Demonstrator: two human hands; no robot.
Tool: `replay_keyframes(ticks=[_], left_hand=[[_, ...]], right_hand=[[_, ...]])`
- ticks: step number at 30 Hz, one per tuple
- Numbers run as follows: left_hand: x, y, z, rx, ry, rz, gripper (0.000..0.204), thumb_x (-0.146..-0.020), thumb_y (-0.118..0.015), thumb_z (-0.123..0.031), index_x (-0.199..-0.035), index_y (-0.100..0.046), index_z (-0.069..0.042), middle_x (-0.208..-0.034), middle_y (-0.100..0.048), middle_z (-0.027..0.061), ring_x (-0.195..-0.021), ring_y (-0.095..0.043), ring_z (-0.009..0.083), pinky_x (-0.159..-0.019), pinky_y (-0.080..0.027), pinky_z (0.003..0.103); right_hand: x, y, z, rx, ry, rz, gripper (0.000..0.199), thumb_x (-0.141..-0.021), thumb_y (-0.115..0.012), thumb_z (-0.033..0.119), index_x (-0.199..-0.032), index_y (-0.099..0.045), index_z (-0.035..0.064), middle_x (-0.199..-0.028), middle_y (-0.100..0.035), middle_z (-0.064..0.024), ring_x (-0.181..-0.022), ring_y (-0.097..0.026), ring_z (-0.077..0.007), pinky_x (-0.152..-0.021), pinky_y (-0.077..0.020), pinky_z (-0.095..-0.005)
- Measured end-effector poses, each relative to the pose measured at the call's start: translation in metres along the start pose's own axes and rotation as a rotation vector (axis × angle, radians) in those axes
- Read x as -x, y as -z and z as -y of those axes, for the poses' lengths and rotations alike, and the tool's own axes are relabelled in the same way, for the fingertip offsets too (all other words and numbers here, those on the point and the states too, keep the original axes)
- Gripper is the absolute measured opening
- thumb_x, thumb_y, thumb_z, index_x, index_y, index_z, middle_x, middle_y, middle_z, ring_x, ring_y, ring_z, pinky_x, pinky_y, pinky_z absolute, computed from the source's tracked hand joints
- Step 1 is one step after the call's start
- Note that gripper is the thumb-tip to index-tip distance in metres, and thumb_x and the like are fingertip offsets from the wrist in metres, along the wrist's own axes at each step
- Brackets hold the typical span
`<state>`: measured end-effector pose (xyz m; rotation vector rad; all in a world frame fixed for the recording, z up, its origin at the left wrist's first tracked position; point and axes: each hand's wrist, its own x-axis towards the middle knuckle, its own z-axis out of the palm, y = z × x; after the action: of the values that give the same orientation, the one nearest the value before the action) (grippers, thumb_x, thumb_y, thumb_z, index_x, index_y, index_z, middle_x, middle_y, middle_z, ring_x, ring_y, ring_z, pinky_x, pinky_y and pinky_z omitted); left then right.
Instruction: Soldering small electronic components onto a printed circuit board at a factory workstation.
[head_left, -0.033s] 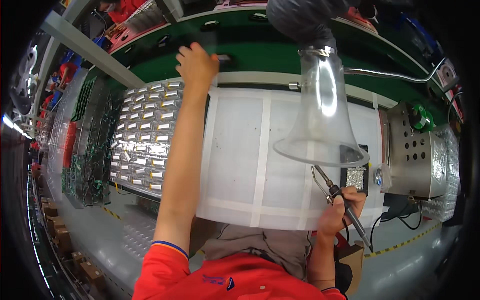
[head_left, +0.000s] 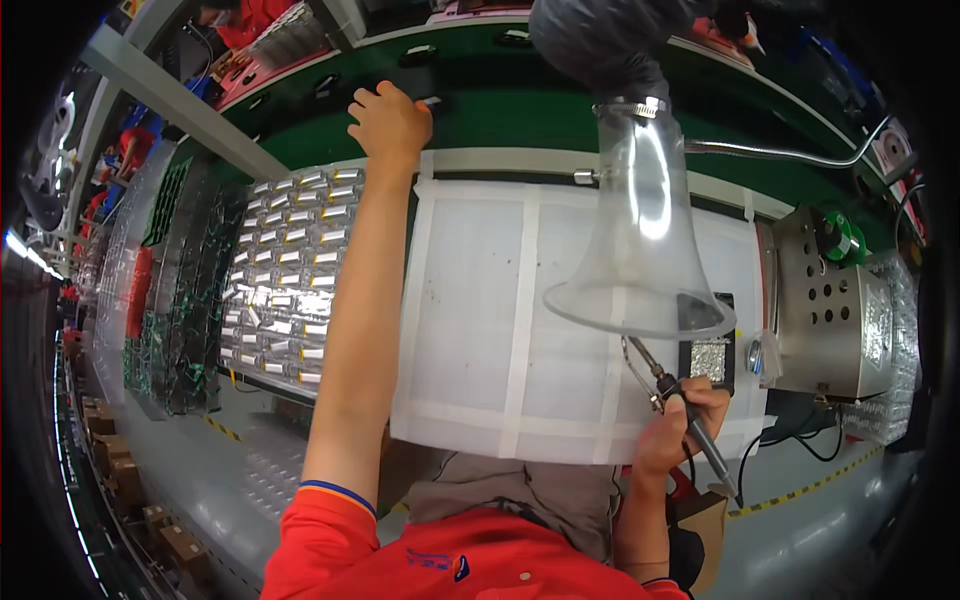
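Note:
My left hand (head_left: 392, 124) reaches over the green conveyor belt (head_left: 520, 110), palm down. Its fingers are spread, and I see nothing held in them. A small dark part (head_left: 433, 101) lies on the belt at the thumb side of this hand; whether they touch, I cannot tell. In my right hand (head_left: 682, 425) is a soldering iron (head_left: 708, 445) with a thin bent metal tube alongside its tip. The iron points up and left, its tip just under the rim of a clear fume hood (head_left: 645, 230).
Left of the white taped work mat (head_left: 470, 300) stands a tray (head_left: 290, 270) of metal-topped parts in rows. A perforated metal box (head_left: 830, 310), a green solder spool (head_left: 845, 240) and a dark tip-cleaning tray (head_left: 708, 358) are at the right. More dark parts (head_left: 418, 54) lie along the belt.
My left hand has moved slightly farther out. The small dark part beside it now shows farther up and left. My right hand keeps its hold on the soldering iron, almost in place.

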<state>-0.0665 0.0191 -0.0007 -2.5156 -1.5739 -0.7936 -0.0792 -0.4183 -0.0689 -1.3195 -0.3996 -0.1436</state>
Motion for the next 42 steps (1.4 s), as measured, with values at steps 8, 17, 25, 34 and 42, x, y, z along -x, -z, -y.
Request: replay_keyframes(ticks=[8,17,25,34,42], left_hand=[[-0.104,-0.121,-0.051,0.034,-0.223,0.391,0.053,-0.084,-0.064,-0.030,-0.128,-0.054,-0.001,-0.134,-0.053,0.0211,-0.126,-0.050,0.0399,-0.102,-0.041,0.054],[-0.191,-0.228,-0.098,0.090,-0.367,0.355,0.053,-0.082,-0.068,-0.030,-0.127,-0.054,-0.006,-0.134,-0.054,0.0198,-0.125,-0.051,0.0385,-0.101,-0.044,0.051],[-0.132,-0.173,-0.079,0.136,-0.465,0.356,0.053,-0.079,-0.073,-0.029,-0.125,-0.055,-0.009,-0.132,-0.055,0.0187,-0.124,-0.053,0.0378,-0.100,-0.046,0.049],[-0.013,-0.060,-0.038,0.384,-0.419,0.281,0.065,-0.069,-0.084,-0.021,-0.123,-0.051,-0.007,-0.125,-0.048,0.0201,-0.121,-0.046,0.0400,-0.098,-0.046,0.047],[0.188,0.085,0.026,0.595,-0.477,0.484,0.062,-0.067,-0.089,-0.024,-0.115,-0.060,0.004,-0.104,-0.060,0.0167,-0.094,-0.061,0.0301,-0.084,-0.050,0.037]], right_hand=[[0.006,-0.001,0.006,0.134,-0.061,-0.017,0.033,-0.082,-0.066,0.024,-0.092,-0.042,0.0049,-0.084,-0.046,-0.0069,-0.077,-0.042,-0.0133,-0.072,-0.0367,-0.0263],[0.005,-0.006,0.015,0.129,-0.201,0.016,0.043,-0.083,-0.070,0.033,-0.094,-0.039,0.0068,-0.088,-0.050,-0.0066,-0.079,-0.047,-0.0128,-0.075,-0.0409,-0.0278],[0.004,-0.007,0.005,0.135,-0.014,-0.071,0.031,-0.081,-0.066,0.022,-0.090,-0.041,0.0055,-0.083,-0.044,-0.0069,-0.073,-0.040,-0.0133,-0.068,-0.0362,-0.0269],[0.003,-0.001,-0.001,0.010,0.106,0.019,0.022,-0.083,-0.063,0.010,-0.093,-0.044,0.0041,-0.082,-0.046,-0.0077,-0.077,-0.043,-0.0149,-0.070,-0.0390,-0.0288],[0.004,-0.001,-0.002,-0.048,0.150,-0.052,0.019,-0.084,-0.060,0.008,-0.093,-0.044,0.0036,-0.081,-0.048,-0.0081,-0.073,-0.043,-0.0132,-0.066,-0.0389,-0.0264]])
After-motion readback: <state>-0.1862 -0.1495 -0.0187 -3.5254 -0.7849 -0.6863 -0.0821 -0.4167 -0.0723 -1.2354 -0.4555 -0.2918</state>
